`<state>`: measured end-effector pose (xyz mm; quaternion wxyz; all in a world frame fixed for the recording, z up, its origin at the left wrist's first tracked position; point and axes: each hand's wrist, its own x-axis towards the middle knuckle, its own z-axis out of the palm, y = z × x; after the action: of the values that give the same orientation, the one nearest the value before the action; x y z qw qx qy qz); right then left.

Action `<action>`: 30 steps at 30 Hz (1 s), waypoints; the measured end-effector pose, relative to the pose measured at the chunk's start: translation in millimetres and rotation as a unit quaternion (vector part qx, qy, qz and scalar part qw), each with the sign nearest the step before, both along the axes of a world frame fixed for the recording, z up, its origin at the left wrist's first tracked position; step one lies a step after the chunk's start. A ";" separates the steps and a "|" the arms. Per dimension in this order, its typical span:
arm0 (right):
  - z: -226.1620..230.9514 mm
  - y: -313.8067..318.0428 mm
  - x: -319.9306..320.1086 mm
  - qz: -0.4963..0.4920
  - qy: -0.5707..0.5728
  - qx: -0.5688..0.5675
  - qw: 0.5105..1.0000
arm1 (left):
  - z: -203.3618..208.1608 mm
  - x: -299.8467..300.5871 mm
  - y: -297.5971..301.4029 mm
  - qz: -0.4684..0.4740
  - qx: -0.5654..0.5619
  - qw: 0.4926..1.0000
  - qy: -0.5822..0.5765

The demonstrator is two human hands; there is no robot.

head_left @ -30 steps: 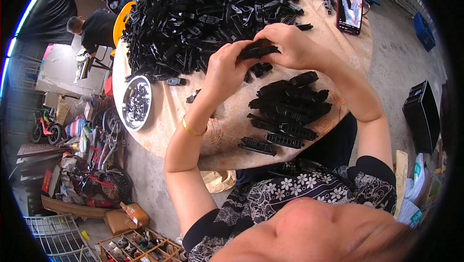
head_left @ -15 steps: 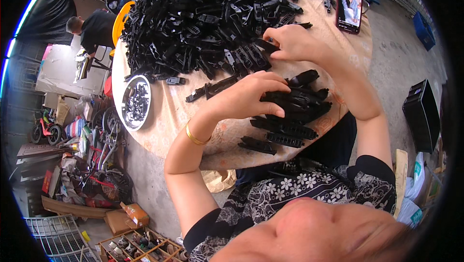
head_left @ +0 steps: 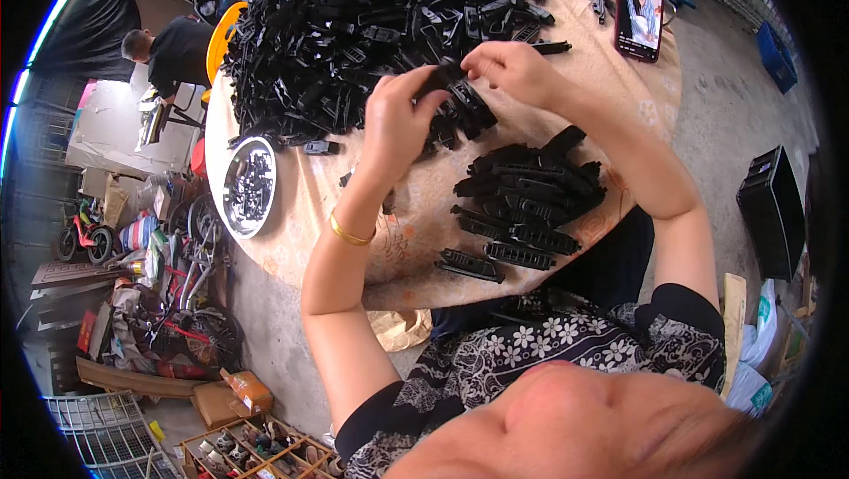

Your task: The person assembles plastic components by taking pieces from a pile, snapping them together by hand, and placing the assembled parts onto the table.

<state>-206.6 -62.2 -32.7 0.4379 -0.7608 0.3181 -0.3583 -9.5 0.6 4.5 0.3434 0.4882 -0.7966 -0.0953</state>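
Observation:
My left hand (head_left: 398, 121) is at the near edge of a large pile of black plastic parts (head_left: 345, 45), its thumb and fingers closed on one long black plastic part (head_left: 439, 81). Opposite it, my right hand (head_left: 513, 72) has its fingers pinched at the right end of that part; the fingertips partly hide the contact. Just below the hands lie several more parts (head_left: 469, 112) side by side. Closer to my body, a smaller stack of similar black parts (head_left: 531, 187) rests on the patterned tablecloth (head_left: 416, 253).
A round metal dish (head_left: 226, 205) of small pieces stands at the table's left. A phone (head_left: 638, 15) showing a video is propped at the far right. A black crate (head_left: 771, 214) stands on the floor to the right. Another person (head_left: 172, 54) works at the far left.
My left hand has left the near stack and moved up and left to the pile's edge, closing on a part. My right hand has shifted slightly left toward it.

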 end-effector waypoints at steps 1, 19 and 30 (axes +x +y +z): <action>6.2 5.9 7.4 -0.039 0.052 -0.141 0.988 | -3.0 6.8 -2.3 0.037 0.146 0.979 0.137; 25.0 26.4 5.9 0.001 -0.134 -0.031 0.991 | -12.7 -7.7 -1.0 -0.027 0.288 0.834 0.469; 23.2 29.2 8.3 -0.095 -0.052 -0.387 0.916 | -3.2 -17.0 10.7 -0.021 0.242 0.822 0.515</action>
<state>-198.3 -33.0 -9.5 0.0892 -0.8174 0.2021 -0.5320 -26.5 11.3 1.2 0.5719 0.4191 -0.4653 -0.5299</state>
